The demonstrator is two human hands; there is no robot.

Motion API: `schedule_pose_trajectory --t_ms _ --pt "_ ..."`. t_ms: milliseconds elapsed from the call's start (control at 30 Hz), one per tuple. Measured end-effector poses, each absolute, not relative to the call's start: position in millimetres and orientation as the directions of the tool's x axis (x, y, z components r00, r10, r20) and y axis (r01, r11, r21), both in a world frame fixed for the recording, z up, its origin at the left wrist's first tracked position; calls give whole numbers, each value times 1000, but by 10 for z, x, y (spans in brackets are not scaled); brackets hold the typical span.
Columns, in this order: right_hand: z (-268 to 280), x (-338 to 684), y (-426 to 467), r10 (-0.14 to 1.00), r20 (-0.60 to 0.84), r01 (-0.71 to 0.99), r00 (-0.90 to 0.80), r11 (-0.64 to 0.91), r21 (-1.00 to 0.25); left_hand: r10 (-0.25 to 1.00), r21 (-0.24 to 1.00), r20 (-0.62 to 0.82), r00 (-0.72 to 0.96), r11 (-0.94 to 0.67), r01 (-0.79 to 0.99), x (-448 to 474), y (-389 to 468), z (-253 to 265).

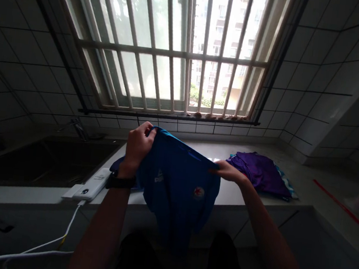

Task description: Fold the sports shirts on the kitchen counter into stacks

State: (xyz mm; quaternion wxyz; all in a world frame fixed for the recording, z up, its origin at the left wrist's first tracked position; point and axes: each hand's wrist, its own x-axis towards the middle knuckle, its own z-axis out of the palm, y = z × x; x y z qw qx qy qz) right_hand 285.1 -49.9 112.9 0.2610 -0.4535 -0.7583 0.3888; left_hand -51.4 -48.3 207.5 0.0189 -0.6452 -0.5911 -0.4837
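Observation:
A blue shirt with a white logo and a round red-and-white badge hangs between my two hands, its lower part dropping past the counter's front edge. My left hand, with a dark band on the wrist, is closed on the shirt's upper left edge. Lower and to the right, my right hand pinches the other end of that edge. The fabric slopes down from left to right. Behind my left wrist lies some dark blue cloth, partly hidden.
A purple folded garment lies on the white counter at the right. Left of my hands are a white power bank with a cable and a dark sink. A red strip lies far right. A barred window stands behind.

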Motion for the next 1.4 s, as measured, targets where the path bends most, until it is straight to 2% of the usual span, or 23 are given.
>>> schedule_pose_trajectory --t_ms 67,167,233,333,400,500,600,667,767,933,1167,1400 --pt "1152 3032 -317 962 148 507 -229 248 -826 809 497 557 -187 -144 856 -683 -324 2007" --pt "1183 3125 -70 992 108 621 -60 122 -775 913 411 373 -167 -1 912 -767 -29 1830" --pt "1169 3040 37 987 137 739 81 32 -672 946 375 302 -121 -1 927 -689 153 1657" --pt "1007 2729 58 914 312 833 261 -51 -550 920 404 389 -48 -123 907 -423 279 1284" --pt "776 2463 -19 918 325 865 229 -39 -499 895 412 444 39 -242 878 -222 242 959" --pt "340 2139 -176 994 93 908 56 -12 -420 909 411 385 160 -324 852 -27 109 429" --pt "21 2042 -234 996 36 950 79 -65 -306 912 433 328 247 -377 819 -19 36 11" --pt "-59 2082 -200 994 30 954 105 -92 -285 913 435 322 251 -378 817 -69 36 -135" --pt "-56 2155 -127 993 18 950 120 -109 -293 926 375 299 229 -335 864 -115 57 -183" --pt "-47 2138 -136 990 92 945 108 -73 -317 939 181 270 216 -269 946 -72 54 -115" --pt "-73 2124 -133 985 121 943 119 -74 -324 930 170 304 207 -267 949 -54 49 -115" --pt "-40 2127 -149 985 117 949 125 -84 -304 942 162 274 195 -245 956 -27 32 -60"
